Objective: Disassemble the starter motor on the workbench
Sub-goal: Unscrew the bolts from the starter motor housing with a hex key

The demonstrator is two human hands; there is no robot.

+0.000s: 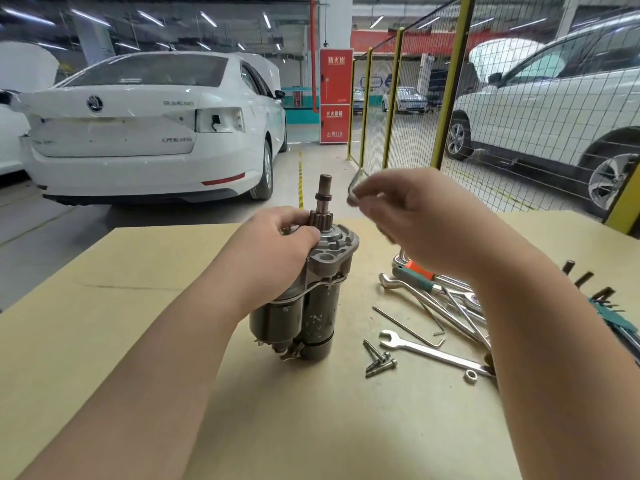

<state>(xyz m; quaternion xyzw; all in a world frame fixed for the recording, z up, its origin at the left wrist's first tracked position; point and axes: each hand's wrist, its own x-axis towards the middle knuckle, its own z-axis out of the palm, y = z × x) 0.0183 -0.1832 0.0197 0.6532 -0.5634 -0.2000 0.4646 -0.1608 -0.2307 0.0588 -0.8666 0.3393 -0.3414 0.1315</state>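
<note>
- Bare forearms reach in from the bottom edge over the brown desk [138,341], one arm on each side of the work.
- Left of centre, the left hand [287,237] clamps the top of the starter motor [318,306], its fingers [304,233] curled over the nose housing just beside the pinion gear [320,218].
- The motor stands upright on its rear end at mid-desk, with its shaft [325,188] pointing up.
- Just right of the shaft and above the housing, the right hand [415,223] hangs in the air. Its fingers [374,199] pinch a bent hex key [354,188], which is blurred by motion and touches nothing on the motor.
- Further right, long bolts [379,362] lie loose on the desk near an open-end wrench [433,353], a second hex key [408,327], a small nut [470,375] and a heap of tools [450,296].
- By the look of it, the long bolts are already out and the housing fasteners are the step in hand.
- The next move calls for seating the key's tip squarely in a screw head while the left hand braces the motor against turning. Which screw is meant cannot be told.
</note>
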